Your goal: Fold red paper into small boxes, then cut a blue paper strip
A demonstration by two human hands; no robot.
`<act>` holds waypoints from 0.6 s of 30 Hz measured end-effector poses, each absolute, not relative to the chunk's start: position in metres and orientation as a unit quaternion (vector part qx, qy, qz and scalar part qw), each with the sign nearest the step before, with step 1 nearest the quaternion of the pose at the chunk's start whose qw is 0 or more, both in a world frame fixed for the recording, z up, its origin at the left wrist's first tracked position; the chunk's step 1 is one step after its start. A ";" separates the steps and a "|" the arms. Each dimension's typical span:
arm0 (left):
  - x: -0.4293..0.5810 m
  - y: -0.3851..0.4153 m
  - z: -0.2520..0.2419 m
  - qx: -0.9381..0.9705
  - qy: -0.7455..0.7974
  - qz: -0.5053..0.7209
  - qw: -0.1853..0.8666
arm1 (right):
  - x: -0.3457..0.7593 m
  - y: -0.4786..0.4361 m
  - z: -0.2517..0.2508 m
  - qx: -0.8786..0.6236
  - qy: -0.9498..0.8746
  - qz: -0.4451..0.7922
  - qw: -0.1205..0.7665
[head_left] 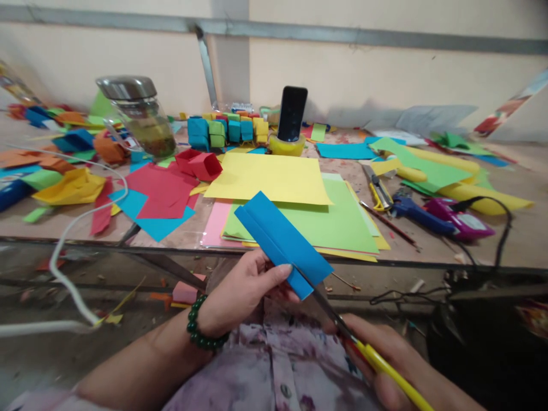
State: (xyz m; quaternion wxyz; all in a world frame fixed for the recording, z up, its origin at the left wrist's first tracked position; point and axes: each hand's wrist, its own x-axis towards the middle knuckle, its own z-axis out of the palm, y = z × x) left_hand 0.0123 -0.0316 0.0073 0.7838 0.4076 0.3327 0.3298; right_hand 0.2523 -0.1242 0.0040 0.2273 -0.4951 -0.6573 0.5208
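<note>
A strip of blue paper (274, 237) with a lengthwise crease is held over my lap, in front of the table edge. My left hand (257, 277) pinches it near its lower edge, thumb on top. In my right hand (377, 354) are scissors (368, 355) with yellow handles, fingers wrapped round them. Their blades reach into the right end of the blue paper along the crease. Just beyond the strip lies a stack of coloured sheets, with a yellow sheet (269, 177) over a green sheet (329, 222).
A glass tea jar (149, 123), red paper pieces (162, 191) and folded paper boxes (231, 130) crowd the left and back. A phone (292, 114) stands upright. At right lie a utility knife (377, 185) and a blue-handled glue gun (422, 214). A white cable (64, 262) hangs over the left edge.
</note>
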 end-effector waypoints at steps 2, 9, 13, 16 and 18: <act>0.013 -0.032 0.009 0.414 0.334 0.324 0.782 | 0.252 -0.121 0.003 -0.481 -0.673 0.520 0.212; 0.015 -0.031 0.010 0.416 0.327 0.339 0.778 | 0.246 -0.117 -0.005 -0.454 -0.665 0.558 0.200; 0.015 -0.031 0.011 0.414 0.328 0.335 0.780 | 0.245 -0.117 -0.005 -0.463 -0.654 0.566 0.195; 0.014 -0.032 0.010 0.417 0.321 0.333 0.782 | 0.246 -0.117 -0.001 -0.472 -0.670 0.540 0.193; 0.013 -0.032 0.008 0.422 0.319 0.328 0.783 | 0.246 -0.116 0.003 -0.477 -0.692 0.507 0.192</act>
